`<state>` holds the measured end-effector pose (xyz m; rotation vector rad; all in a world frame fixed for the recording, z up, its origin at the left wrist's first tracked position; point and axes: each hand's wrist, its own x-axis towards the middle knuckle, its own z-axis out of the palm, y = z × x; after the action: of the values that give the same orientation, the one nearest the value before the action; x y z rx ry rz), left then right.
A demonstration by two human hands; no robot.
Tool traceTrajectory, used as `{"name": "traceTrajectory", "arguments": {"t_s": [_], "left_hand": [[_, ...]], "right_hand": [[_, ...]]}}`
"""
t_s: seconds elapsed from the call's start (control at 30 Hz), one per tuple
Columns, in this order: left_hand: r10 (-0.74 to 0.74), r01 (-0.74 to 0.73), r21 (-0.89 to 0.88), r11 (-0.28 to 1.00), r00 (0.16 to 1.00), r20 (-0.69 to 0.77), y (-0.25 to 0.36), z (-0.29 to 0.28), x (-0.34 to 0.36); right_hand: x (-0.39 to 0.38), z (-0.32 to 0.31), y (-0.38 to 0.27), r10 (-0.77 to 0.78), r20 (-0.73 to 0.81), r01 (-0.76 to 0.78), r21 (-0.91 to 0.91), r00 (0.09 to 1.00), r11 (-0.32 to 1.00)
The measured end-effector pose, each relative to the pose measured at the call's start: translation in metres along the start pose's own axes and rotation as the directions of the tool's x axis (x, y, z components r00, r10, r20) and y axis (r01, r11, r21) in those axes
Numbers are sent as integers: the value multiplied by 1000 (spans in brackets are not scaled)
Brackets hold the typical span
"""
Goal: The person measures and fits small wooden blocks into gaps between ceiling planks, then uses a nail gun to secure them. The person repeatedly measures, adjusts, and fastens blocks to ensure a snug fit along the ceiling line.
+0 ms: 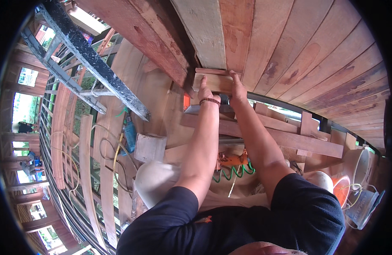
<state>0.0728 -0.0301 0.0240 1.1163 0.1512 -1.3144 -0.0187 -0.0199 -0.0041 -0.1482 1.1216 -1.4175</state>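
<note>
A short, rectangular light-brown wooden block (220, 83) sits at the lower edge of a reddish-brown wooden plank wall (264, 51), just below its pale grey board (204, 36). The left hand (207, 92) grips the block's left part, the right hand (238, 90) its right end. Between the forearms show an orange tool (230, 160) and a green coiled hose (235, 174). Leftward stand a blue plastic bottle (129, 135) and a paint-spattered dark ladder (94, 59).

Reddish-brown planks and one pale grey board (202, 38) form the wall (315, 51) at upper right. Wooden flooring (130, 66) spreads left; bright daylight fills openings (25, 109) between timber framing (24, 137) along the far left.
</note>
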Motion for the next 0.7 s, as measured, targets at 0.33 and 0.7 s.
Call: {"name": "traceTrajectory", "arguments": {"t_s": [0.33,0.7], "left_hand": [[-41,48,-66,997,993,109,-15,-33,56],[-307,316,-45,948,941,143,-68,-62,93]], "right_hand": [[29,-7,29,75,-26,-75,-15,997,997],[49,-54,42,118,-103,-117,11,988,993]]}}
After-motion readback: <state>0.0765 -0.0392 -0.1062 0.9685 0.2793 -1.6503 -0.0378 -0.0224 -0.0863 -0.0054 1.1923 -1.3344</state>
